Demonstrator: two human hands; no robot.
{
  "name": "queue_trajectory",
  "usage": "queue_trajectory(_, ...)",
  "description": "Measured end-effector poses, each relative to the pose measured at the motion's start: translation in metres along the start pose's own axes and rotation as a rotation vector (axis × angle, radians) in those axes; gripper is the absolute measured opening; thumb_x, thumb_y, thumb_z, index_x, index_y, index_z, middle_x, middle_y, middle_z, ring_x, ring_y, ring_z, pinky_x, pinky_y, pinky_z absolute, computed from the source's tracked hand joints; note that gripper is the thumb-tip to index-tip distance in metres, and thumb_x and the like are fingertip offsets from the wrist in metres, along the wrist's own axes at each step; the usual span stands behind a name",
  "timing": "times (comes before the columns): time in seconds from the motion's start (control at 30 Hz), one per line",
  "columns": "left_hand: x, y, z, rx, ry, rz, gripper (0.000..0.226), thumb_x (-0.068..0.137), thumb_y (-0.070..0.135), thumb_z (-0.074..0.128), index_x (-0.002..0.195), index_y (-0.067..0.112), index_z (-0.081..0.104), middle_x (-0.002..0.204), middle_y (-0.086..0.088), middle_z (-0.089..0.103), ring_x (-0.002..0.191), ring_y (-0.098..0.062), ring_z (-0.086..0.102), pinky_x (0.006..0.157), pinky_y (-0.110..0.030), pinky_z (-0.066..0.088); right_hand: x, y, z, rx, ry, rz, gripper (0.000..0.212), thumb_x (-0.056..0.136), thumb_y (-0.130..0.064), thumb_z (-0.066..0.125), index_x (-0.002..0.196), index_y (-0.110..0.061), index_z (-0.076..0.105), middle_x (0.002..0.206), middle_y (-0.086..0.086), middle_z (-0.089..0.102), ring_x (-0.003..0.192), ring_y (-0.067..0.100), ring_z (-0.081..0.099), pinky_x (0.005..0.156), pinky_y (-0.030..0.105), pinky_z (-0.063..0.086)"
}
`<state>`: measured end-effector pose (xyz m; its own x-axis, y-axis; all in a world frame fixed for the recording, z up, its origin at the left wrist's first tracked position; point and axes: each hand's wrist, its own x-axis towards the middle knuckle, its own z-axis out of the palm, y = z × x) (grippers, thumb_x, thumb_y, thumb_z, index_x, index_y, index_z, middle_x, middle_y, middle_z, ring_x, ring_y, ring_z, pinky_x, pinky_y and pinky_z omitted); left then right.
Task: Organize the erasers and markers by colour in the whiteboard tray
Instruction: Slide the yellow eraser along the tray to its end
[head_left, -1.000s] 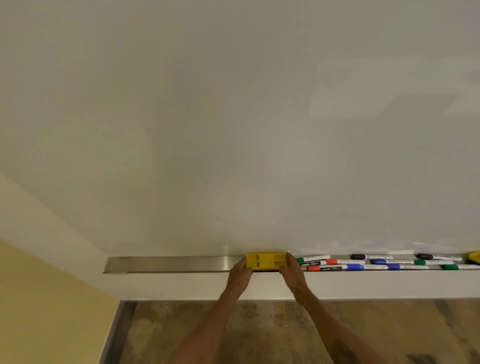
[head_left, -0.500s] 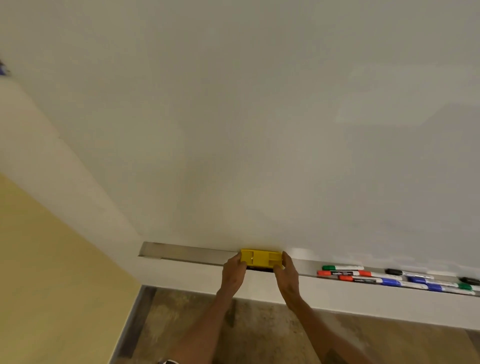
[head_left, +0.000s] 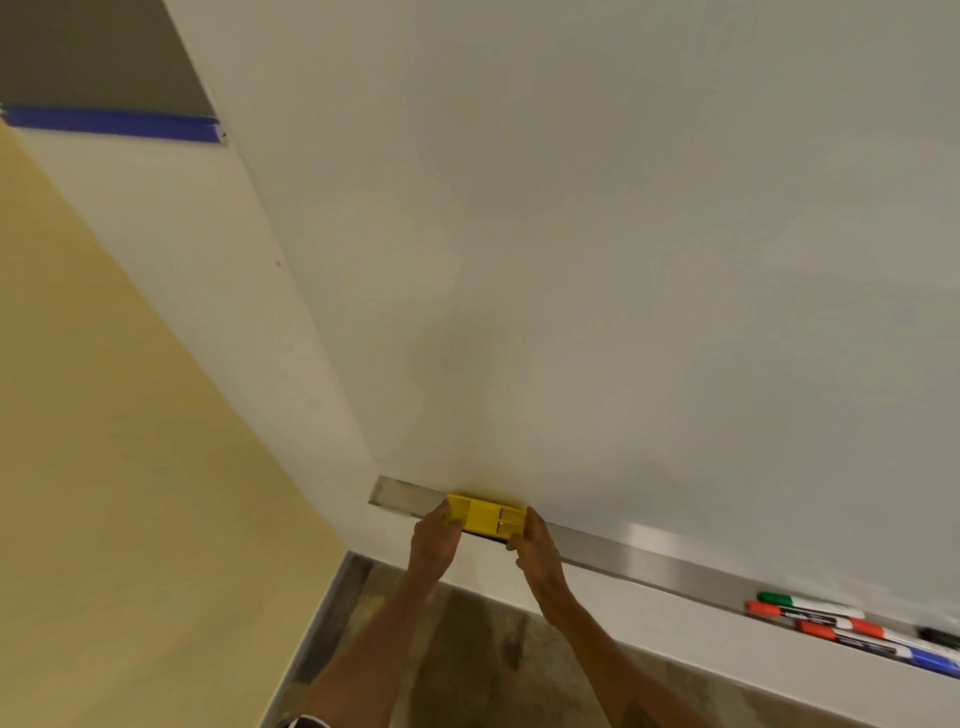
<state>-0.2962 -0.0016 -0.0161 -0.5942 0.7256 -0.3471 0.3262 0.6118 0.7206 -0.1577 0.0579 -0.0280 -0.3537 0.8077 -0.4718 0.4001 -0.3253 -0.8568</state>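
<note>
A yellow eraser (head_left: 487, 520) lies in the metal whiteboard tray (head_left: 613, 555), close to the tray's left end. My left hand (head_left: 434, 540) grips its left end and my right hand (head_left: 535, 545) grips its right end. Far to the right in the tray lie several markers: a green-capped marker (head_left: 795, 603), two orange-capped markers (head_left: 779, 613), a blue-capped marker (head_left: 930, 660) and a black-capped one (head_left: 940, 636) at the frame edge.
The whiteboard (head_left: 597, 260) fills the upper right. A yellow wall (head_left: 104, 467) meets it at the left corner, with a strip of blue tape (head_left: 114, 124) above. Below the tray is a mottled brown floor (head_left: 467, 654).
Both hands have slid the yellow eraser leftward along the tray, away from the markers and nearer its left end. The camera has swung left with them.
</note>
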Motion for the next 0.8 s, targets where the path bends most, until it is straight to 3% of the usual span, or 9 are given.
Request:
queue_trajectory(0.2, 0.019, -0.017, -0.016, -0.029, 0.012, -0.057, 0.039, 0.102, 0.022, 0.043, 0.137, 0.007, 0.051, 0.129, -0.021, 0.061, 0.117, -0.038, 0.058, 0.099, -0.042, 0.045, 0.008, -0.01, 0.029, -0.007, -0.013, 0.016, 0.024, 0.092, -0.003, 0.052, 0.114, -0.011, 0.054, 0.11, 0.012, 0.063, 0.107, 0.034, 0.059, 0.097, 0.05, 0.049)
queue_trajectory(0.67, 0.04, -0.034, -0.02, 0.039, -0.028, -0.127, 0.051, 0.1, 0.013, 0.04, 0.149, 0.011, 0.028, 0.129, -0.023, 0.056, 0.114, -0.038, 0.056, 0.097, -0.045, 0.044, 0.023, -0.013, 0.049, -0.078, -0.057, 0.036, 0.035, 0.091, -0.001, 0.053, 0.125, -0.011, 0.05, 0.12, 0.015, 0.061, 0.113, 0.036, 0.058, 0.102, 0.054, 0.048)
queue_trajectory(0.8, 0.036, -0.028, -0.013, 0.062, -0.014, -0.123, 0.051, 0.104, 0.021, 0.032, 0.151, 0.008, 0.022, 0.141, -0.021, 0.047, 0.125, -0.038, 0.051, 0.107, -0.048, 0.039, 0.02, -0.012, 0.04, -0.046, -0.071, 0.058, 0.056, 0.093, -0.003, 0.055, 0.145, -0.012, 0.035, 0.142, 0.015, 0.05, 0.129, 0.034, 0.048, 0.109, 0.05, 0.044)
